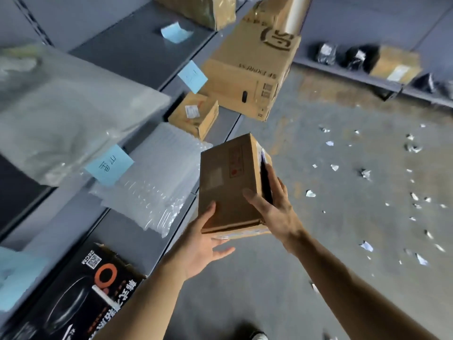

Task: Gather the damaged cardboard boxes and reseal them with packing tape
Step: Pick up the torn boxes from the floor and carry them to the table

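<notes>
Though hard to judge for damage from here, worth reading by size. Running along the left as storage: grey shelving (137, 52), beside a concrete floor (343, 217). Perched on the shelf edge and overhanging it: a large SF Express carton (250, 69). Laid flat, probably as packing stock: a clear plastic bag (68, 114), air-cushion wrap (157, 177) and a black printed carton (81, 298).

Held in mid-air off the shelf, likely picked for resealing: a brown cardboard box (225, 182), dark and seemingly gaping at its right end. Left hand (198, 246) spread flat beneath the near end, thumb on the top face, taking the weight. Right hand (277, 209) gripping the right edge, thumb over the top and fingers along the dark end, steadying. Stuck to the shelf fronts as labels: blue notes (109, 165). Littering the floor: paper scraps (365, 173). No packing tape in sight.
</notes>
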`<state>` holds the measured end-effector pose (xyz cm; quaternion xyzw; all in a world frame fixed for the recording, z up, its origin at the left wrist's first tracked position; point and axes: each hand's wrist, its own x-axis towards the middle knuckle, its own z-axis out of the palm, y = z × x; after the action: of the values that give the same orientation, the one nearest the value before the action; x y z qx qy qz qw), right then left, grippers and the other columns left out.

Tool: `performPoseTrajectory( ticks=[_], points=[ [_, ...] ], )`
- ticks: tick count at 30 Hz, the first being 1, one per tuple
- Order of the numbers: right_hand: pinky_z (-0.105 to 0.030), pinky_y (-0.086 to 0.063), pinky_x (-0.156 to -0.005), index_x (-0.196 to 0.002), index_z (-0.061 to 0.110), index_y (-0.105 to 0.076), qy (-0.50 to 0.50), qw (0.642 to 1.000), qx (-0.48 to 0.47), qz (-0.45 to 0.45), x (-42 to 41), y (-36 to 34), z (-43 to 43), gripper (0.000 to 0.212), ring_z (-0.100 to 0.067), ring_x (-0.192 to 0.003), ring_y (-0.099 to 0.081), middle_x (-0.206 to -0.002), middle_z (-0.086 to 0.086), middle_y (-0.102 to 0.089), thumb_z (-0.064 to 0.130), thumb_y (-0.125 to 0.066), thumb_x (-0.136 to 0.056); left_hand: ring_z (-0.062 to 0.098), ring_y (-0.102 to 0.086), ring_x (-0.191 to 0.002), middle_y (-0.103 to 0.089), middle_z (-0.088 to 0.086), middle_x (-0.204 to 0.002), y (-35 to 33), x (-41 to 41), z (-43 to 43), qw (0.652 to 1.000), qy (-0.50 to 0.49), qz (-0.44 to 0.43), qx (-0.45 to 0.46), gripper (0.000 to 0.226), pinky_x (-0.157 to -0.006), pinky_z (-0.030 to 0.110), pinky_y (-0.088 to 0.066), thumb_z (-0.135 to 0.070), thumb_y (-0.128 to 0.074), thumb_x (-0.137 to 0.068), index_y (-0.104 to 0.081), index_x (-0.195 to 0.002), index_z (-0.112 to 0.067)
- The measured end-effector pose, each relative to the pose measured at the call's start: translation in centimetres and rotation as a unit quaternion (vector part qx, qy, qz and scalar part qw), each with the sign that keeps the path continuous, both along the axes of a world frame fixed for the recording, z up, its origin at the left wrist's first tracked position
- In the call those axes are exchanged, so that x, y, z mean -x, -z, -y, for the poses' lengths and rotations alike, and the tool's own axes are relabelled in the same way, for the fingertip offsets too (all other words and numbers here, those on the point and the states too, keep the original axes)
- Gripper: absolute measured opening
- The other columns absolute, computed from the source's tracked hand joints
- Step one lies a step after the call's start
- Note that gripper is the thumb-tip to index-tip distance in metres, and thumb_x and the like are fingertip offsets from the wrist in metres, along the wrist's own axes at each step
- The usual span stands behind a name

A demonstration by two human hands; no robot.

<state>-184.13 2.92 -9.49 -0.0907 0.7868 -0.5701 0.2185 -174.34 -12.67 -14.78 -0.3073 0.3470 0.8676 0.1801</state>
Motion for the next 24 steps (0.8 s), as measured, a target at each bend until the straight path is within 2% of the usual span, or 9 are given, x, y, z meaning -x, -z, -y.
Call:
performPoseTrajectory(
  ticks=[1,3,5,8,12,16,19,21,24],
  points=[
    [-0.03,-0.048,-0.097,-0.145,0.057,-0.032,0.003,1.0,0.021,0.0,-0.3,-1.6,-0.1,0.074,0.001,-0.119,-0.049,-0.13,0.016,-0.051,0.073,-0.06,-0.078,0.032,-0.058,-0.125,-0.064,0.007,-0.132,-1.6,-0.3,-0.2,1.0,-0.019,-0.005,0.0,0.074,-0.107,0.055,-0.042,-0.061,-0.073,-0.074,-0.054,-0.138,-0.029],
    [-0.021,-0.041,-0.1,-0.138,0.056,-0.044,0.019,0.998,0.059,0.016,-1.5,-5.6,-0.6,0.052,0.014,-0.115,-0.05,-0.12,0.035,-0.058,0.07,-0.052,-0.089,0.032,-0.059,-0.123,-0.067,0.012,-0.126,-5.0,-1.4,-0.4,0.999,-0.048,-0.011,-0.006,0.063,-0.112,0.051,-0.037,-0.056,-0.063,-0.079,-0.061,-0.131,-0.021],
    [-0.014,-0.035,-0.098,-0.132,0.051,-0.051,0.061,0.993,0.091,0.045,-3.1,-9.1,-1.5,0.051,0.019,-0.116,-0.049,-0.112,0.048,-0.054,0.068,-0.044,-0.085,0.036,-0.058,-0.123,-0.07,0.014,-0.12,-8.4,-2.9,-0.6,0.998,-0.067,-0.018,-0.006,0.047,-0.114,0.053,-0.034,-0.052,-0.058,-0.084,-0.072,-0.116,-0.021],
    [-0.028,-0.045,-0.092,-0.106,0.049,-0.061,0.116,0.988,0.089,0.057,-5.9,-13.5,-2.7,0.038,-0.004,-0.112,-0.059,-0.112,0.028,-0.061,0.067,-0.04,-0.079,0.04,-0.059,-0.12,-0.07,0.013,-0.12,-12.7,-5.4,-0.4,0.996,-0.088,-0.03,-0.019,0.037,-0.112,0.06,-0.032,-0.045,-0.052,-0.092,-0.067,-0.12,-0.026],
    [-0.041,-0.05,-0.095,-0.125,0.031,-0.062,0.164,0.982,0.085,0.037,-9.4,-17.8,-4.4,0.062,-0.019,-0.109,-0.064,-0.121,0.006,-0.068,0.069,-0.037,-0.082,0.04,-0.056,-0.125,-0.055,0.014,-0.142,-17.2,-9.1,-0.5,0.991,-0.092,-0.08,-0.06,0.071,-0.11,0.062,-0.033,-0.05,-0.071,-0.075,-0.053,-0.14,-0.027],
    [-0.037,-0.052,-0.087,-0.126,0.019,-0.063,0.151,0.985,0.081,0.038,-12.4,-21.7,-5.4,0.061,-0.027,-0.106,-0.066,-0.115,-0.002,-0.072,0.061,-0.033,-0.093,0.039,-0.055,-0.127,-0.058,0.015,-0.139,-22.7,-12.9,-1.0,0.987,-0.074,-0.093,-0.106,0.065,-0.11,0.061,-0.034,-0.058,-0.047,-0.086,-0.059,-0.137,-0.02],
    [-0.035,-0.053,-0.088,-0.125,0.027,-0.061,0.093,0.991,0.093,0.023,-14.7,-25.0,-5.6,0.066,-0.02,-0.109,-0.065,-0.119,0.0,-0.069,0.075,-0.041,-0.084,0.044,-0.051,-0.128,-0.056,0.016,-0.14,-26.3,-16.4,-1.7,0.986,-0.058,-0.104,-0.118,0.062,-0.11,0.064,-0.032,-0.058,-0.048,-0.085,-0.068,-0.126,-0.015],
    [-0.037,-0.049,-0.097,-0.13,0.039,-0.055,0.049,0.993,0.109,0.005,-15.9,-27.0,-5.5,0.075,-0.013,-0.119,-0.06,-0.13,0.007,-0.064,0.088,-0.046,-0.074,0.048,-0.047,-0.13,-0.052,0.02,-0.143,-28.3,-19.0,-2.1,0.986,-0.041,-0.1,-0.131,0.067,-0.111,0.066,-0.028,-0.057,-0.054,-0.081,-0.065,-0.129,-0.012],
    [-0.043,-0.038,-0.109,-0.142,0.043,-0.046,-0.025,0.986,0.166,-0.007,-17.9,-30.3,-5.4,0.073,-0.012,-0.134,-0.049,-0.143,0.012,-0.054,0.083,-0.046,-0.08,0.049,-0.043,-0.131,-0.046,0.024,-0.147,-30.8,-23.6,-3.1,0.985,0.025,-0.103,-0.138,0.079,-0.114,0.064,-0.024,-0.062,-0.054,-0.082,-0.052,-0.141,-0.011]
  ],
)
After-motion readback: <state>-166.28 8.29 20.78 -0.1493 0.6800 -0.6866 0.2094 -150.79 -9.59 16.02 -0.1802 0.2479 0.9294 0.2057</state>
